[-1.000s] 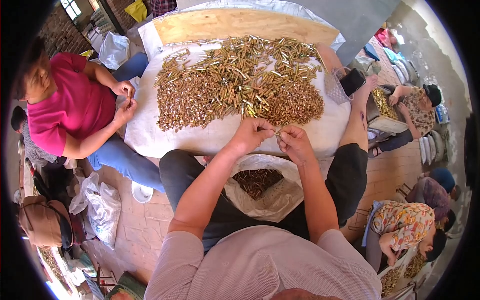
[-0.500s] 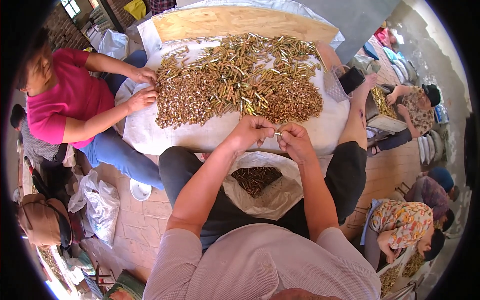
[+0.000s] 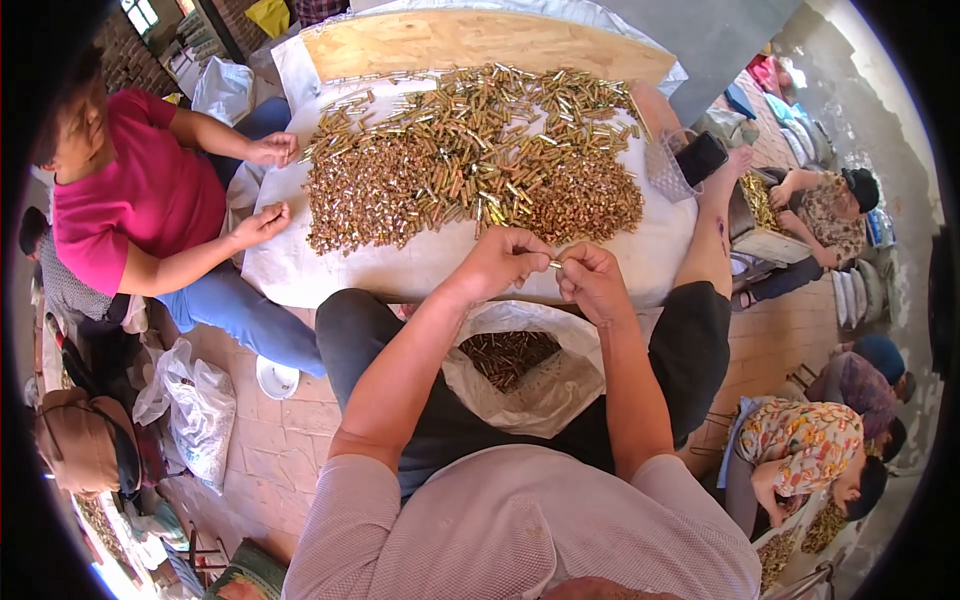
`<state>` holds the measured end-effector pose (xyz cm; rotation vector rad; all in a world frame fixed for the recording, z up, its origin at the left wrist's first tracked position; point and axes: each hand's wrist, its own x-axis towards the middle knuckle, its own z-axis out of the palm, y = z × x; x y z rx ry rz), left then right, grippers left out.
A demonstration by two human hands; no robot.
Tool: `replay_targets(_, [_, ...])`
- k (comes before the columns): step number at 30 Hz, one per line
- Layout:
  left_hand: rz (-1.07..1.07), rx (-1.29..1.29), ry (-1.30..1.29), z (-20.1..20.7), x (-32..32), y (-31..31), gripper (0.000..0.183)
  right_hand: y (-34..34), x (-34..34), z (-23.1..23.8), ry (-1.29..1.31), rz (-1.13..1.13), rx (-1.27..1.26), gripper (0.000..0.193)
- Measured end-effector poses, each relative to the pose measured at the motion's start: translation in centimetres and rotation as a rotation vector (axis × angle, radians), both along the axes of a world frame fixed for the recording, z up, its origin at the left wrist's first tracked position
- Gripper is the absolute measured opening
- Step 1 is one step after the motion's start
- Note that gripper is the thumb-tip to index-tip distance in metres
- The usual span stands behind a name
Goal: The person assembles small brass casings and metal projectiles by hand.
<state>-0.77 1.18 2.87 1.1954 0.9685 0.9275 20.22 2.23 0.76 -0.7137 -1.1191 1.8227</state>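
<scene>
My left hand [image 3: 505, 262] and my right hand [image 3: 592, 283] meet over the table's near edge. Between their fingertips is a small, shiny, gold-coloured metal cylinder [image 3: 556, 264], pinched from both ends; its exact kind is too small to make out. Just beyond my hands lies a heap of short gold-coloured metal pieces [image 3: 590, 205], with longer gold-coloured metal tubes [image 3: 490, 120] heaped behind and between. Another pile of short pieces [image 3: 365, 200] spreads to the left. Below my forearms, an open white sack [image 3: 545, 405] between my legs holds many thin dark metal pieces [image 3: 508, 358].
A white cloth [image 3: 320, 275] covers the table, with a wooden board [image 3: 490, 48] along its far edge. At left sits a co-worker in a pink shirt [image 3: 170, 190]. A phone [image 3: 702, 158] lies by a clear plastic basket [image 3: 668, 170] at right. A white bowl [image 3: 277, 378] stands on the floor.
The co-worker's hands have drawn back from the left pile and moved apart. My hands keep their pinch on the small cylinder, with hardly any shift.
</scene>
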Motion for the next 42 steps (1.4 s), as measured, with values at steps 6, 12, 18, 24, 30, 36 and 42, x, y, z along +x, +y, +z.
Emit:
replay_targets(6, [0.030, 0.013, -0.044, 0.1, -0.1, 0.1, 0.011, 0.1, 0.3, -0.4, 0.094, 0.006, -0.061, 0.017])
replay_targets(12, [0.069, 0.029, -0.032, 0.0, -0.1, 0.0, 0.012, 0.2, -0.1, -0.8, 0.072, -0.015, 0.020, 0.017])
replay_targets(18, [0.068, 0.025, -0.066, -0.3, 0.2, 0.0, 0.011, -0.1, -0.9, -0.7, 0.108, -0.057, -0.044, 0.015])
replay_targets(24, [0.073, -0.004, -0.165, -0.7, 0.6, 0.1, 0.009, -0.4, -1.4, -0.1, 0.184, -0.069, -0.126, 0.016])
replay_targets(30, [0.084, 0.028, -0.095, -1.3, 0.1, 0.3, 0.010, -0.2, -1.7, -0.1, 0.098, -0.107, -0.049, 0.015])
replay_targets(36, [0.285, 0.148, 0.231, -2.4, -3.5, 1.9, 0.020, -0.2, -1.2, -1.0, -0.263, -0.027, 0.066, 0.011])
replay_targets(42, [0.626, 0.217, 0.879, -4.2, -5.4, 3.6, 0.027, -1.8, -2.4, -1.0, -0.575, 0.446, 0.140, 0.012])
